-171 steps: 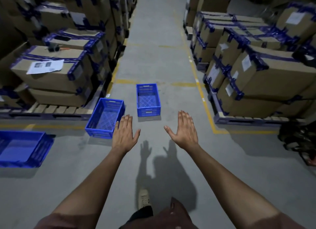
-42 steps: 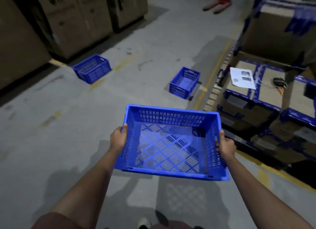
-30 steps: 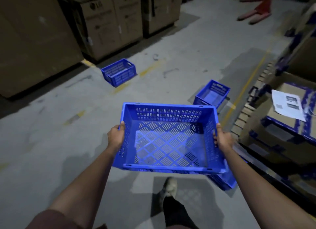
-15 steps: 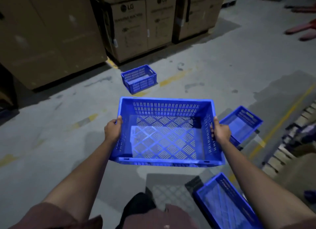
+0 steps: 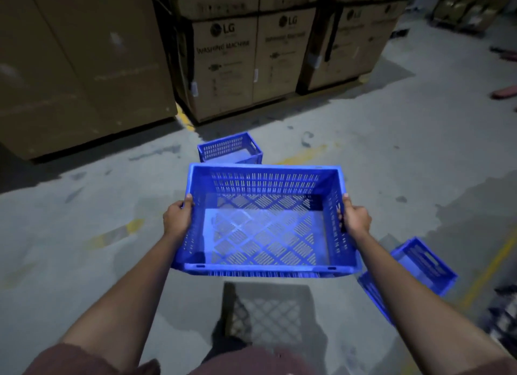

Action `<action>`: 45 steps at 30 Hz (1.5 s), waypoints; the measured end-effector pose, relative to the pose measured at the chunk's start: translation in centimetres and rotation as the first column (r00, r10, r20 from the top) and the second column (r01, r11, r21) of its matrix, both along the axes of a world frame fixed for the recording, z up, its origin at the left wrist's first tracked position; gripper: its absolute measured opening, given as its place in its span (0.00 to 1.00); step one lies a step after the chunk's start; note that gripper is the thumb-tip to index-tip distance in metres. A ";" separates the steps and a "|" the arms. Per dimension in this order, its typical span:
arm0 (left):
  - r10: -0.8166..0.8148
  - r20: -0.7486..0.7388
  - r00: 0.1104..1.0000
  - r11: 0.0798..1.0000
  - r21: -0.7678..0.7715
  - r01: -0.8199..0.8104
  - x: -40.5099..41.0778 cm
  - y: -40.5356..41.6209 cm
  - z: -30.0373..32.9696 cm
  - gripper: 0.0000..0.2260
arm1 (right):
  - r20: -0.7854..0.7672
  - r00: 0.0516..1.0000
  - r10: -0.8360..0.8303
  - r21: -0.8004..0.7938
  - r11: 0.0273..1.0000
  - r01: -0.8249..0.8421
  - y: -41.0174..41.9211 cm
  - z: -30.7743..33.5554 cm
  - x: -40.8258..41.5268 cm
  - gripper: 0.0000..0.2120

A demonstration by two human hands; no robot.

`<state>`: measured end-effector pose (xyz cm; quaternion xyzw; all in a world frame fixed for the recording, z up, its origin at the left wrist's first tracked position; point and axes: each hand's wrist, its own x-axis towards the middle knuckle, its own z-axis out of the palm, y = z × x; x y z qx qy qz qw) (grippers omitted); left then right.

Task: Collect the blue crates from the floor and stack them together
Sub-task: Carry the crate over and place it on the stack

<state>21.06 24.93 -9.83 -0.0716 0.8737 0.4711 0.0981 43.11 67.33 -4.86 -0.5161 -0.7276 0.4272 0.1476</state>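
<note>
Right now a person carries a blue crate (image 5: 265, 223) in front of the body, clear of the grey concrete floor (image 5: 84, 234), with its open top facing up. The left hand (image 5: 177, 219) is closed over the rim of the crate's left short wall, thumb on top of the edge and fingers wrapped down the outside. The right hand (image 5: 355, 219) grips the opposite short wall the same way, thumb on the rim, fingers curled against the slotted side. The carried crate is empty; its lattice bottom and slotted walls are visible, and its patterned shadow (image 5: 265, 313) falls on the floor directly below.

A second blue crate (image 5: 229, 148) sits on the floor just beyond the far edge of the held one, partly hidden behind it, near a faded yellow floor line (image 5: 305, 155). A third blue crate (image 5: 419, 265) lies on the floor at lower right, beside the right forearm, which covers part of it.

Behind the far crate stand large cardboard boxes (image 5: 226, 61) printed with "LG" and "WASHING MACHINE". A taller plain cardboard box (image 5: 78, 67) fills the upper left.
</note>
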 end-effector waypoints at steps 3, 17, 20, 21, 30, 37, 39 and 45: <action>-0.007 -0.024 1.000 1.000 -0.020 0.007 -5.7 2.5 0.9 0.29 | -0.011 1.000 0.016 -0.001 1.000 -0.016 2.7 0.5 -6.2 0.33; 0.169 0.013 0.986 0.982 -0.083 -0.167 -29.5 18.1 -2.4 0.31 | 0.036 0.978 0.207 -0.050 0.977 -0.205 21.0 -2.3 -38.2 0.32; 0.227 0.029 0.973 0.972 -0.072 -0.225 -33.7 21.5 -2.3 0.31 | 0.060 0.965 0.255 -0.070 0.965 -0.251 25.2 -2.3 -44.9 0.33; 0.251 0.035 0.967 0.966 -0.070 -0.248 -35.1 22.4 -2.3 0.31 | 0.062 0.960 0.273 -0.069 0.961 -0.269 26.2 -2.1 -47.2 0.33; 0.427 0.064 0.902 0.904 -0.041 -0.425 -48.5 27.8 -3.2 0.32 | 0.098 0.917 0.387 -0.052 0.922 -0.384 31.3 -1.9 -66.9 0.33; 0.465 0.139 0.874 0.884 -0.026 -0.466 -61.1 30.0 -8.0 0.29 | 0.141 0.902 0.408 -0.081 0.913 -0.401 33.1 -6.7 -82.5 0.36; 0.466 0.164 0.870 0.883 -0.022 -0.469 -64.6 30.3 -9.9 0.27 | 0.159 0.903 0.399 -0.105 0.916 -0.386 33.4 -9.0 -86.6 0.33; 0.485 0.251 0.838 0.866 -0.004 -0.500 -72.9 31.5 -15.6 0.20 | 0.178 0.915 0.362 -0.195 0.925 -0.327 34.7 -17.0 -97.1 0.24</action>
